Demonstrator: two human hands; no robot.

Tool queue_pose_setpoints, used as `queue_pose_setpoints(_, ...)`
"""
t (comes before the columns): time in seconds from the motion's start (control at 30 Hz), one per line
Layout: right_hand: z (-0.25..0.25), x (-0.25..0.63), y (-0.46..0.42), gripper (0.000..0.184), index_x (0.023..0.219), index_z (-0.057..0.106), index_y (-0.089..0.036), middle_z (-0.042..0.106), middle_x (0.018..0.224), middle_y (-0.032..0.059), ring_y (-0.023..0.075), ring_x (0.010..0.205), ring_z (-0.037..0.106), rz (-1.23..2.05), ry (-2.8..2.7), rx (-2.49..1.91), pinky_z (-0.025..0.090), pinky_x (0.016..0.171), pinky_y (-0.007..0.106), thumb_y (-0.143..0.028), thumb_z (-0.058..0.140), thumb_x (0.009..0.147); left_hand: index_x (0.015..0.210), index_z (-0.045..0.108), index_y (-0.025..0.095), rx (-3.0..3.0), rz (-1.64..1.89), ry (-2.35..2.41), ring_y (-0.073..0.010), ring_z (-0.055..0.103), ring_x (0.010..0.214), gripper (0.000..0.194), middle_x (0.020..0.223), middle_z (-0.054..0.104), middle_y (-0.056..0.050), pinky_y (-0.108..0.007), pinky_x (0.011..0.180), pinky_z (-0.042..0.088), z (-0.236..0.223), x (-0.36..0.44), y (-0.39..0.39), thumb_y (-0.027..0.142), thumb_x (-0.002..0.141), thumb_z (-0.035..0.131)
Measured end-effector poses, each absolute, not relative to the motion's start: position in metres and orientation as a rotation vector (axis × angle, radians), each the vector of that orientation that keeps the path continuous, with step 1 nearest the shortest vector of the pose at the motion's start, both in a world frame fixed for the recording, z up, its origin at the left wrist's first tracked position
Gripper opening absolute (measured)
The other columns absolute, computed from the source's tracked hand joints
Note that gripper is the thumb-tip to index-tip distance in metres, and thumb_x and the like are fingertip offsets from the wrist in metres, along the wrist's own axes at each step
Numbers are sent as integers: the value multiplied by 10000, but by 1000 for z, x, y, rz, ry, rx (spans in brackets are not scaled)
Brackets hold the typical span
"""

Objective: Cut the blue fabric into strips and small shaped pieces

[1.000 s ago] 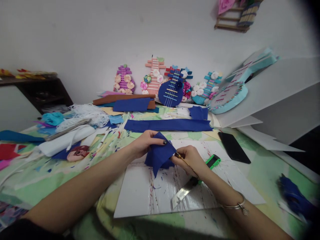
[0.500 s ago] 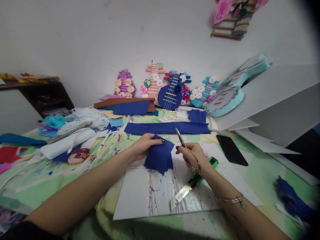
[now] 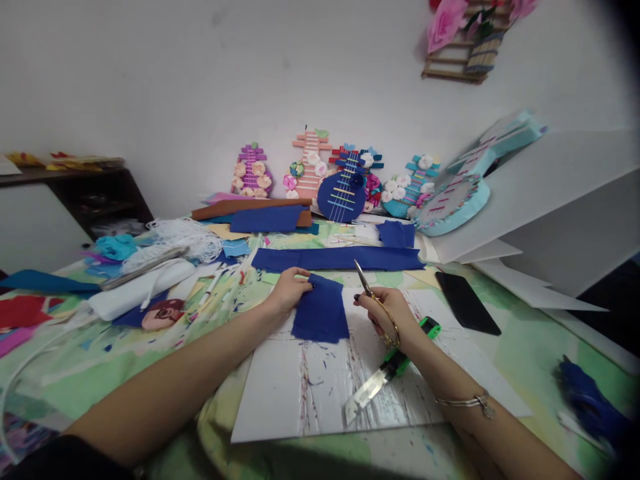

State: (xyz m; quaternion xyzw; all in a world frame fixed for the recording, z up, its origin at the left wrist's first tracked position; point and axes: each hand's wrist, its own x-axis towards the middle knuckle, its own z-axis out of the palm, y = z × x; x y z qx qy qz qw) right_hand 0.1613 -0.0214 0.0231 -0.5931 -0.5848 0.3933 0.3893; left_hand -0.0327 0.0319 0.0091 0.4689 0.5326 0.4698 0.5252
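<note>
Though uneven, blue cloth (image 3: 323, 311) approx. rect.

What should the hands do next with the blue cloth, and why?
I'd maybe rest the scissors down first. Their blades look shut and sit apart from the blue cloth, which only the left hand holds, near a top corner. Then the right hand would be free to help smooth it.
</note>
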Motion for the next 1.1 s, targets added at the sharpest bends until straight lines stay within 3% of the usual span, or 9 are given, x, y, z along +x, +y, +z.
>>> queue_pose_setpoints(0.1, 21, 162, -20, 259, 697, 603, -127, 388, 347, -70, 55, 245, 331, 1009, -1470, -1517, 247, 278, 172, -378, 537, 704, 814, 569, 150, 1434, 1214, 1394, -124, 564, 547, 201, 715, 624, -27, -211, 468, 428, 12, -45, 43, 142, 615, 590)
queue_pose_setpoints(0.23, 19, 162, -18, 267, 703, 604, -128, 388, 335, -70, 64, 242, 340, 1005, -1457, -1516, 244, 276, 177, -384, 530, 703, 768, 629, 167, 2048, 1337, 1626, -194, 600, 808, 174, 817, 655, -51, -315, 781, 461, 17, -76, 66, 115, 648, 513)
queue_pose_setpoints(0.37, 22, 161, -19, 260, 695, 603, -117, 387, 337, -70, 57, 240, 330, 1019, -1446, -1507, 244, 280, 177, -370, 541, 691, 881, 677, 164, 2335, 949, 1725, -272, 558, 990, 323, 983, 660, -99, -363, 924, 370, 9, -108, 91, 83, 616, 511)
queue_pose_setpoints(0.73, 28, 159, -24, 254, 668, 599, -124, 373, 352, -74, 44, 249, 318, 992, -1520, -1515, 262, 293, 171, -365, 528, 701, 808, 718, 195, 2297, 862, 1688, -276, 591, 890, 206, 909, 688, -88, -324, 825, 392, 2, -124, 110, 229, 662, 577)
queue_pose_setpoints(1.1, 25, 158, -25, 241, 632, 568, -144, 386, 345, -73, 52, 254, 327, 1013, -1517, -1528, 262, 297, 176, -379, 556, 685, 766, 713, 182, 2123, 1047, 1792, -237, 591, 806, 190, 820, 698, -62, -288, 733, 387, 4, -127, 113, 234, 686, 549)
